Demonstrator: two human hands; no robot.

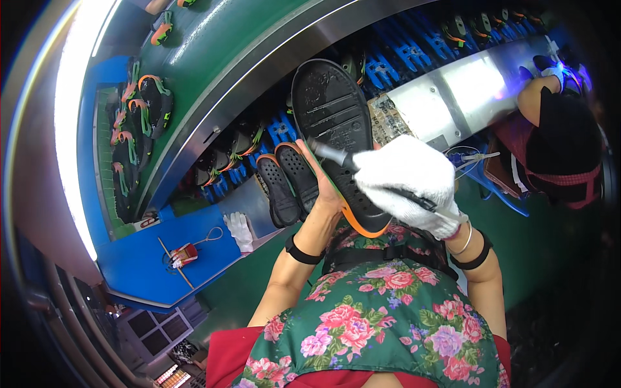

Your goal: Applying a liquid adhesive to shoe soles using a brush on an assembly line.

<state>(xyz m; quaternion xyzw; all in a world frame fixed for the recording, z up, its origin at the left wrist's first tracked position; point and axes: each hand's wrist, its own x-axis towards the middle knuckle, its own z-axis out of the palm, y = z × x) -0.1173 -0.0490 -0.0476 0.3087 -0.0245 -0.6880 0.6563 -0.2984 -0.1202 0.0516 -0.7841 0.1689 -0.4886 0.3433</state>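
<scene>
A long black shoe sole (330,97) with an orange and green rim lies tilted in front of me, its inside facing up. My bare left hand (328,194) grips it along its left edge, fingers partly hidden under it. My right hand (414,184), in a white knit glove, is closed round a brush (333,154) with a metal ferrule and dark handle. The bristle end is over the middle of the sole; whether it touches cannot be told. A second slim dark handle (414,196) crosses the same glove. Left of my left hand stand two smaller black soles (279,191) with round holes.
A spare white glove (238,231) lies at a blue table (142,262), where a red bundle (185,255) sits with a stick. Blue racks (381,70) carrying shoes run under a steel-edged green shelf (252,48). Another person (559,142) works at far right beside a metal ledge (420,110).
</scene>
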